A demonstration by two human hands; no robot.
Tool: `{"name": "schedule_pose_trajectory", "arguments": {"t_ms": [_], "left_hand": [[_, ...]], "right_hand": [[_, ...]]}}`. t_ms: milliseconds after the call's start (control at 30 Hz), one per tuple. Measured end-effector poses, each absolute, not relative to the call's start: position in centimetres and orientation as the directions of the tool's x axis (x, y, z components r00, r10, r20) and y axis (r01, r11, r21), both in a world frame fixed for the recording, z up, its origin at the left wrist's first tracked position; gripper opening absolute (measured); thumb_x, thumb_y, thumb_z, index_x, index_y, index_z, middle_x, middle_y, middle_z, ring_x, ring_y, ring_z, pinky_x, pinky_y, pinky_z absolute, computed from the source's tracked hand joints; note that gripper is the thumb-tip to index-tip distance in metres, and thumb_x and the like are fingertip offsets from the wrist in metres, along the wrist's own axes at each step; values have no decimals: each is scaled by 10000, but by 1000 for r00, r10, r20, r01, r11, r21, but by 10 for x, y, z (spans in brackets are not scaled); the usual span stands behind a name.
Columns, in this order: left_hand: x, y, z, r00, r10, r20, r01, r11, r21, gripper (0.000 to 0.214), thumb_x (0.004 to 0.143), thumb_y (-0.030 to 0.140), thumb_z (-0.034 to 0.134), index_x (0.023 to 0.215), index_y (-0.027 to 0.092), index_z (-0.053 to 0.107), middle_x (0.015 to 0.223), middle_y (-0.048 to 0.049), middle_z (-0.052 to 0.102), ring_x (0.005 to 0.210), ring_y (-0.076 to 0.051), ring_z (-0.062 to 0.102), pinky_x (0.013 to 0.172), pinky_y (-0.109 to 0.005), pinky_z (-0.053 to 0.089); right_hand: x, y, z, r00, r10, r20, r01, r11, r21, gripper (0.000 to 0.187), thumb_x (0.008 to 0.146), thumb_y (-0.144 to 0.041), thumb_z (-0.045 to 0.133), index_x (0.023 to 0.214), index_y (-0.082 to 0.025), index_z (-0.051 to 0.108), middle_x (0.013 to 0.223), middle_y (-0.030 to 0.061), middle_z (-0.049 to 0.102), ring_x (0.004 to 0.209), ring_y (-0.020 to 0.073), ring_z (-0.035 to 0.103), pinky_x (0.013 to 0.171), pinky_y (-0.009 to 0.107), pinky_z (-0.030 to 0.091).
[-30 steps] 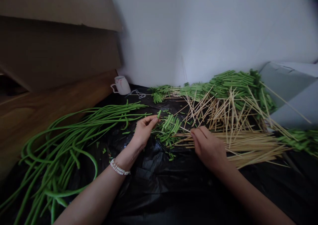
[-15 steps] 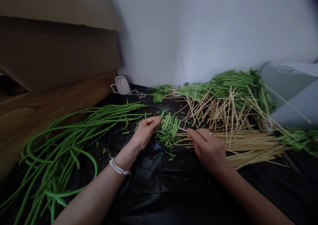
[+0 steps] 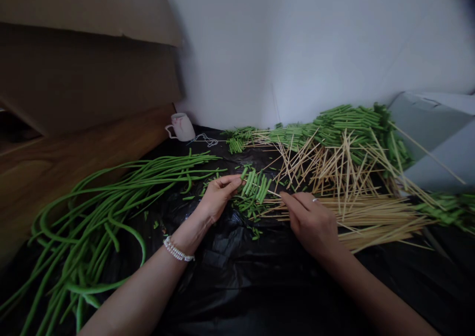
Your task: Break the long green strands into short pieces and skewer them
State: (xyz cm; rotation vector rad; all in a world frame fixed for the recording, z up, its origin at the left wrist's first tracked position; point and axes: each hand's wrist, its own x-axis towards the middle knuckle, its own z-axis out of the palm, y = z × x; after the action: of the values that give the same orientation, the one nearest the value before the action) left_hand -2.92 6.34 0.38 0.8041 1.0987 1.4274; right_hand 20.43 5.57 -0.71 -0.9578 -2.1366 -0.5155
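Lower frame: both forearms come in over black plastic sheeting (image 3: 237, 276), a bead bracelet (image 3: 178, 251) on the left wrist. Left hand (image 3: 217, 197), centre frame, has its fingers pinched around a short cut bean piece (image 3: 244, 172), held at the near-left edge of the small pile of cut bean pieces (image 3: 254, 190). A second ago that pinch sat slightly further left with the piece's tip standing clear of the pile; since then the hand has slid a little right and down, so the piece now lies right against the pile. Right hand (image 3: 313, 222), right of centre, is loosely curled, fingertips down on the near ends of the loose bamboo skewers (image 3: 371, 212). It looks to be pinching one skewer, but I can't tell for sure. Its index finger has stretched out toward the bean pile compared with a second ago, when the hand was more balled; in the last half second it barely moved. So the bean piece and the skewer tips have come closer together, only a small gap left between the two hands. Left side of frame: long uncut green beans (image 3: 111, 202) sprawled in loops, unchanged. Further back, upper right: a heap of already skewered beans (image 3: 349, 123) against the wall. Back centre-left: a white mug (image 3: 181, 126) tipped by the corner, cardboard (image 3: 81, 64) above it.
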Motion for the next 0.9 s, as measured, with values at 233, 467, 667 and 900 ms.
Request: {"name": "schedule_pose_trajectory", "arguments": {"t_ms": [233,467,667,900], "left_hand": [[-31,65,-1,-158,983,-90,-329,33,944,284,584,280,858,821,148,773,829,-64,746,764,-129,630,771,-257,448],[-28,64,-2,-132,974,-187,-363,128,923,263,573,252,866,792,146,767,821,-56,732,704,-105,602,695,-239,442],[-31,65,0,-102,963,-249,-422,184,888,233,590,265,860,751,145,742,770,-21,691,667,-85,578,660,-223,462],[-31,64,-4,-71,944,-321,-466,253,848,213,600,229,860,738,146,719,679,17,642,585,-56,539,659,-221,496]], "right_hand": [[203,53,-8,-488,465,738,748,659,79,291,876,-62,477,1077,-127,676,825,38,695,771,172,584,681,289,426],[203,53,-10,-472,482,738,759,648,63,299,876,-62,459,1062,-139,680,834,40,704,771,166,590,661,283,428],[201,53,-10,-495,476,727,743,665,70,295,877,-69,478,1087,-124,678,826,41,702,780,174,581,678,284,426],[200,51,-14,-501,458,734,742,664,92,317,872,-43,451,1088,-114,673,859,52,710,800,174,579,717,286,444]]}}
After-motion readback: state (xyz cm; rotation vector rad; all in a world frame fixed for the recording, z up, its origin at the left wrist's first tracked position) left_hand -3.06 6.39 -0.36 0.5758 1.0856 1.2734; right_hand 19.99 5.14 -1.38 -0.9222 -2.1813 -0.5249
